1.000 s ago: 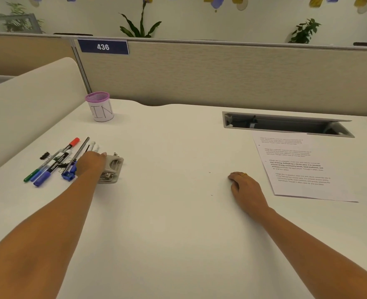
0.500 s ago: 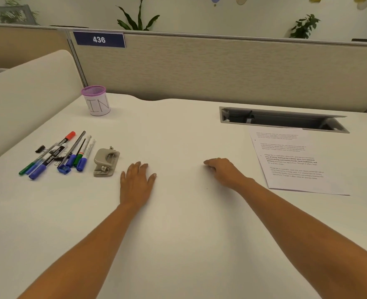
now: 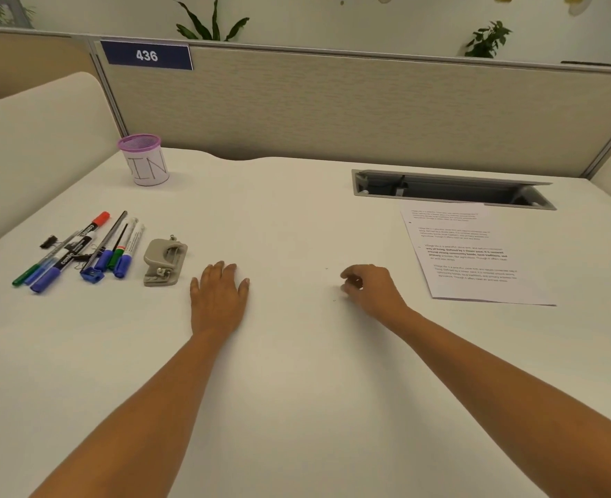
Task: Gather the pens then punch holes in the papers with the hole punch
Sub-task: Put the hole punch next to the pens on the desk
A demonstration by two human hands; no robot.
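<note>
A: While the left hand [image 3: 219, 300] is lying flat and open on the tabletop [image 3: 296, 389], it's sitting just right of the hole punch [image 3: 163, 262]. A second ago it was over at the pens [image 3: 77, 253]!

B: So it's coming away empty. The pens are lying bunched side by side, far left.

A: And the right hand [image 3: 372, 289] is resting mid-table, fingers loosely curled, gripping nothing, short of the papers [image 3: 472, 257].

B: I'm reading that as the gathering wrapping up. Punching is coming next, though punch and papers are sitting well apart.
</note>
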